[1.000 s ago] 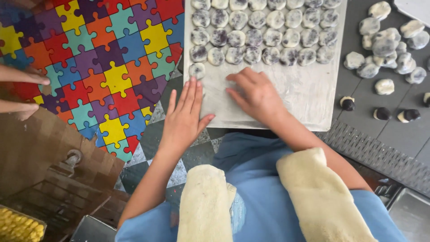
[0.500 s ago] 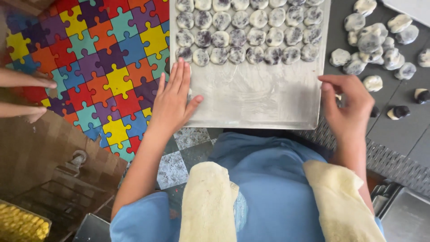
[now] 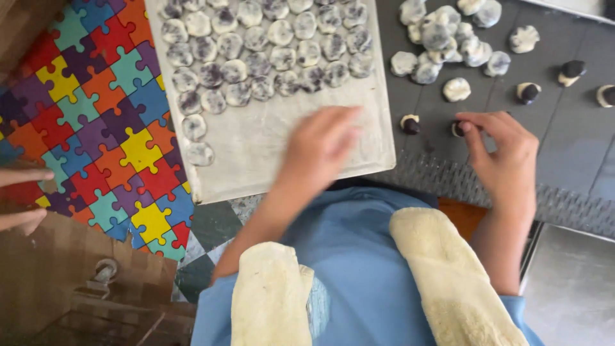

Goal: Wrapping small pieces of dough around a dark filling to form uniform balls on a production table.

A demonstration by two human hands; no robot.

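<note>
The right hand point(image 3: 503, 150) now pinches a small dark-filled dough piece point(image 3: 459, 129) on the dark mat point(image 3: 564, 128), just beside another such piece point(image 3: 410, 123); half a second ago it hovered with fingers loosely curled over the tray's right edge. The left hand point(image 3: 320, 147), blurred, has shifted from the tray's left edge toward the middle of the floured tray point(image 3: 256, 150), fingers together and bent over bare surface below the rows of flattened dough rounds point(image 3: 269, 51). Another person's fingers point(image 3: 25, 176) remain at the puzzle mat point(image 3: 96, 128).
</note>
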